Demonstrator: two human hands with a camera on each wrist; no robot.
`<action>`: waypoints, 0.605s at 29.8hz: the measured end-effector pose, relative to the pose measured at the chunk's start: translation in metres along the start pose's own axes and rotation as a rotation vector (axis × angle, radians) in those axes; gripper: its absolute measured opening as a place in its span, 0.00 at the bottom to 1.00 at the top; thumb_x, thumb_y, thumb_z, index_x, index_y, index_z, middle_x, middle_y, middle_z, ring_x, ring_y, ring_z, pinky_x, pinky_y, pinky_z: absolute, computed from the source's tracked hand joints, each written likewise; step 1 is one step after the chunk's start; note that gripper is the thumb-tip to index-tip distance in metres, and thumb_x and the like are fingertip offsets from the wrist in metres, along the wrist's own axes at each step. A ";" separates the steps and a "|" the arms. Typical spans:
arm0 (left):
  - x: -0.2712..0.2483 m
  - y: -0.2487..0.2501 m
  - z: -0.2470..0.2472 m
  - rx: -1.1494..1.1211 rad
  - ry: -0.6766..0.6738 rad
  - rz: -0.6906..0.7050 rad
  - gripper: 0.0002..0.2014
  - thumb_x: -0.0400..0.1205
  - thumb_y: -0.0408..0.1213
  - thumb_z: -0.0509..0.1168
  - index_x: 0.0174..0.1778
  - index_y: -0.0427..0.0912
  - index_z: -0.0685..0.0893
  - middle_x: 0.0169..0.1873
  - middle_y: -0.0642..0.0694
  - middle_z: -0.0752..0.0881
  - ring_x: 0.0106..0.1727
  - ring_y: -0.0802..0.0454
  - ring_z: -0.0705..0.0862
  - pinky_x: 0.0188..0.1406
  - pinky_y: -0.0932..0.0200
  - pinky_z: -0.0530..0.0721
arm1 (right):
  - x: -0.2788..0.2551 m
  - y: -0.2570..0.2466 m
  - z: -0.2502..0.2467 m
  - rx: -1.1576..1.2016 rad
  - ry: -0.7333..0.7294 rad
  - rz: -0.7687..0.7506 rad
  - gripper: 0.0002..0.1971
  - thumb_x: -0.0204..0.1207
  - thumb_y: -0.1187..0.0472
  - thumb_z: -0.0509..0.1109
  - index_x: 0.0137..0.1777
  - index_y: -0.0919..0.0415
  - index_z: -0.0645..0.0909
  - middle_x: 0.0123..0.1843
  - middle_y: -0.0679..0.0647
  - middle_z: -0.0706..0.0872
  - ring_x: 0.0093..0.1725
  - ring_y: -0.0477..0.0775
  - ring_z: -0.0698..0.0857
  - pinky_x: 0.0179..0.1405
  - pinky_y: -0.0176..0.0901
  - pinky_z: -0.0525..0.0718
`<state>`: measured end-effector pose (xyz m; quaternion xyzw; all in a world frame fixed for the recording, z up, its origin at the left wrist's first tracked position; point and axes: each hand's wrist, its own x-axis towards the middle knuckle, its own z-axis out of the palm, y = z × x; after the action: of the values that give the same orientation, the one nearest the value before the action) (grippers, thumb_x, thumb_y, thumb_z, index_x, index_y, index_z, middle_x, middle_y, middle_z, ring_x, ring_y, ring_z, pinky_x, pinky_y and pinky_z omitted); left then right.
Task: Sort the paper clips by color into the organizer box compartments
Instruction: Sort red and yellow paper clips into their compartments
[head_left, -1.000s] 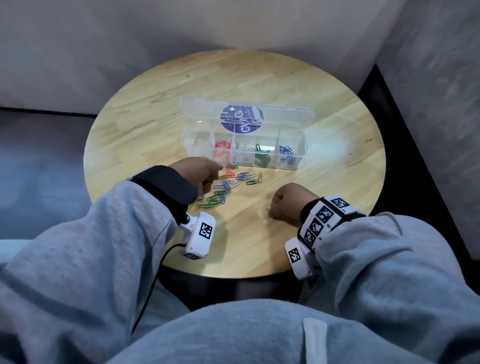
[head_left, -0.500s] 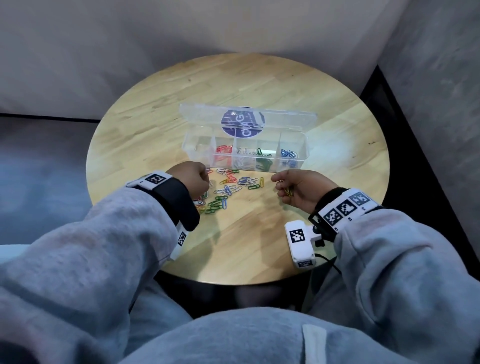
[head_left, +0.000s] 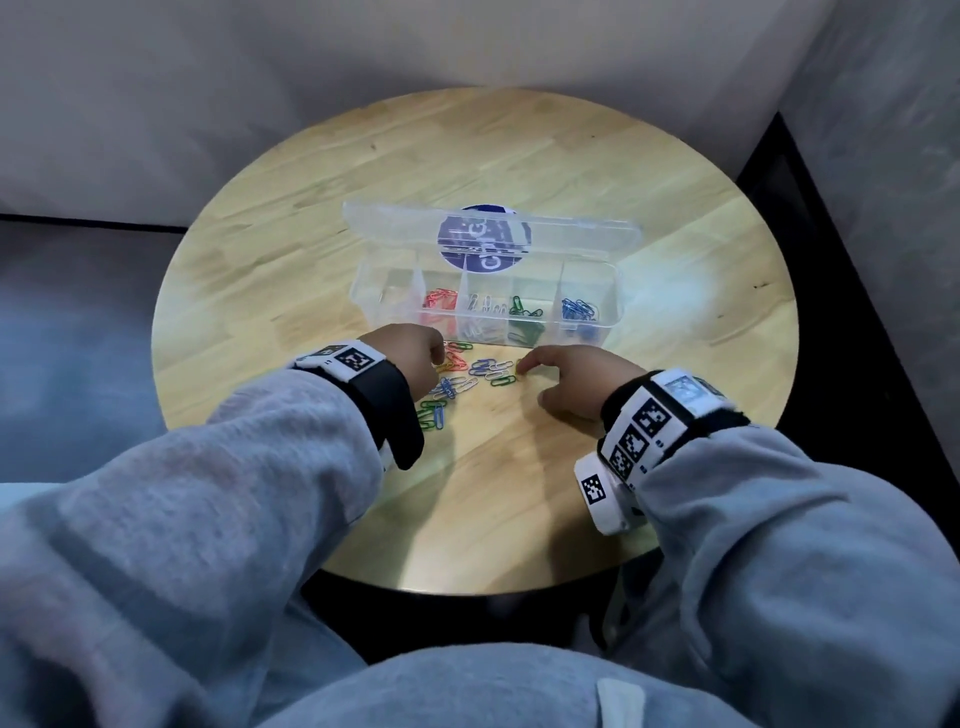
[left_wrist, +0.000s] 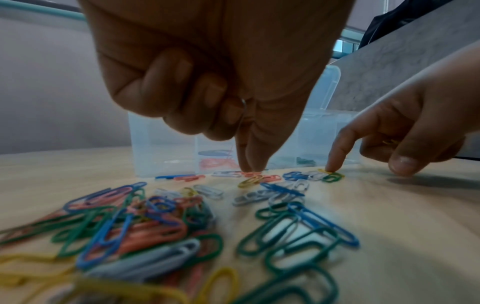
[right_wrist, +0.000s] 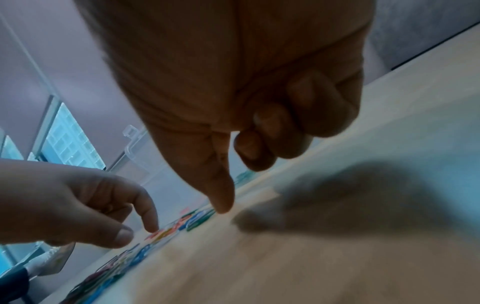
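- Left hand (head_left: 413, 353): forefinger pressing a red clip in the loose paper clips (head_left: 467, 374), other fingers curled around a silver clip.
- Right hand (head_left: 576, 382): forefinger on a yellow clip, yellow clips tucked in curled fingers.
- Organizer box (head_left: 608, 312) sits open at 12 o'clock of the pile, on the counter (head_left: 311, 218).

Head view looks steeply down on the table (head_left: 675, 218); both wrist views sit low, facing the box (left_wrist: 166, 142); all share the clips (head_left: 491, 370).

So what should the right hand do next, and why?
Probably close the thumb to the index fingertip and lift the yellow clip under it. The right hand already touches that clip at the pile's edge, and the organizer box stands open just behind.
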<state>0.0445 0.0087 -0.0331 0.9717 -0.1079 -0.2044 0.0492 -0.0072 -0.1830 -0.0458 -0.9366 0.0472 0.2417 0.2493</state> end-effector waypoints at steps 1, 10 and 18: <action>0.002 0.001 0.002 0.005 -0.006 0.000 0.10 0.80 0.36 0.61 0.55 0.50 0.82 0.47 0.49 0.81 0.45 0.48 0.76 0.41 0.61 0.70 | 0.000 0.000 -0.002 -0.028 0.002 -0.004 0.20 0.75 0.63 0.64 0.63 0.40 0.77 0.36 0.41 0.74 0.30 0.43 0.76 0.28 0.36 0.74; 0.014 0.008 0.008 0.006 -0.031 -0.002 0.03 0.76 0.37 0.66 0.42 0.48 0.78 0.31 0.51 0.75 0.42 0.46 0.77 0.27 0.61 0.65 | 0.002 0.003 -0.002 -0.159 0.128 -0.011 0.07 0.73 0.60 0.66 0.51 0.50 0.77 0.37 0.46 0.75 0.41 0.53 0.76 0.28 0.37 0.67; 0.009 0.012 0.011 -0.023 -0.039 -0.013 0.05 0.75 0.35 0.64 0.43 0.49 0.79 0.31 0.52 0.76 0.41 0.47 0.76 0.26 0.62 0.65 | 0.002 0.004 0.000 -0.180 0.083 -0.027 0.09 0.74 0.52 0.70 0.50 0.51 0.75 0.43 0.47 0.77 0.43 0.53 0.76 0.39 0.39 0.70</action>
<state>0.0461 -0.0056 -0.0451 0.9675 -0.1002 -0.2249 0.0571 -0.0061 -0.1860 -0.0487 -0.9650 0.0230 0.2025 0.1653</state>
